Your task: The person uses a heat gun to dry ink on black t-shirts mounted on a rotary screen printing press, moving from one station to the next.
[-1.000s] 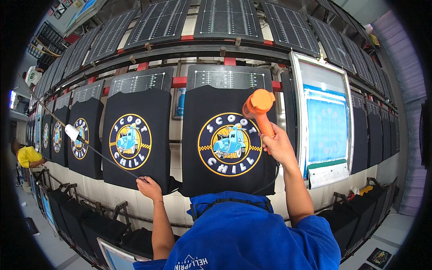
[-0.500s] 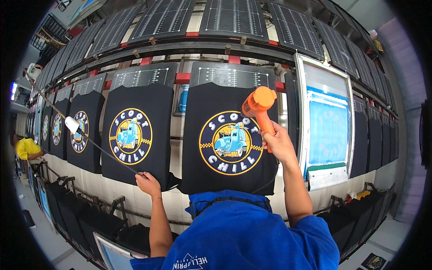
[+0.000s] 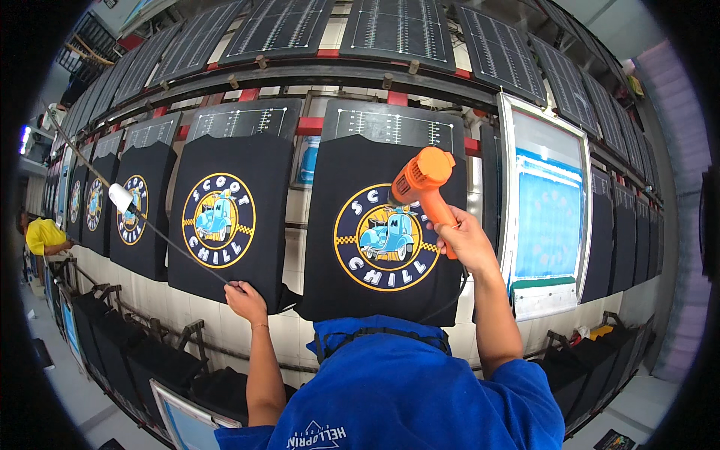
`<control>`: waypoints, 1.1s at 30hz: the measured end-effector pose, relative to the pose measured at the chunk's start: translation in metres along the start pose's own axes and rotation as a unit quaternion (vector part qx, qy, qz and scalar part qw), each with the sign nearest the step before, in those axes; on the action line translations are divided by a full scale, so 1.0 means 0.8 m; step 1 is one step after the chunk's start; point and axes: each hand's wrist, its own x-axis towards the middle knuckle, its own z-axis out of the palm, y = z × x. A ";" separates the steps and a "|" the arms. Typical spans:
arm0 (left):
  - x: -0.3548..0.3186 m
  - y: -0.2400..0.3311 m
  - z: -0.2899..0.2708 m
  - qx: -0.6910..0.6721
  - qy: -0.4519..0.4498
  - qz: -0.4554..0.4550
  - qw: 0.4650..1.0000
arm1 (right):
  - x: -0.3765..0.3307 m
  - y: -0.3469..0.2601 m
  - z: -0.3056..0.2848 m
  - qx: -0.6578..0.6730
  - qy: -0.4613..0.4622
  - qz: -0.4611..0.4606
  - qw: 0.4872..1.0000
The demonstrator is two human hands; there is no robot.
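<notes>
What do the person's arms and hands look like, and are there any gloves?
No gloves: the left hand and right hand are both bare, and so are the forearms. Short blue sleeves cover the upper arms. A thin band seems to circle the left wrist; none shows on the right.

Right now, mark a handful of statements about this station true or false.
1. The right hand holds the orange heat gun. True.
2. The left hand lies flat on a printed shirt. False: it grips the dark cord.
3. The scooter on the print nearest the gun is red. False: it is light blue.
4. The framed blue screen is right of that print. True.
5. A person in green is at far left. False: the top is yellow.
</notes>
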 end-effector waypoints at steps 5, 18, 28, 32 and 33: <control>0.001 0.002 -0.001 -0.001 0.003 0.001 1.000 | 0.000 -0.004 0.012 -0.020 0.015 -0.017 1.000; 0.001 -0.001 0.002 0.004 0.005 -0.012 1.000 | 0.022 -0.002 0.025 0.019 0.006 -0.036 0.999; 0.002 -0.004 0.003 -0.004 0.012 -0.003 1.000 | 0.030 -0.003 0.065 -0.002 -0.033 -0.038 0.999; 0.001 0.001 0.000 -0.004 0.003 -0.009 1.000 | 0.020 -0.005 0.069 -0.012 -0.108 0.002 0.994; 0.001 0.000 -0.001 -0.002 0.002 -0.012 1.000 | 0.015 -0.008 0.069 -0.007 -0.132 0.018 0.991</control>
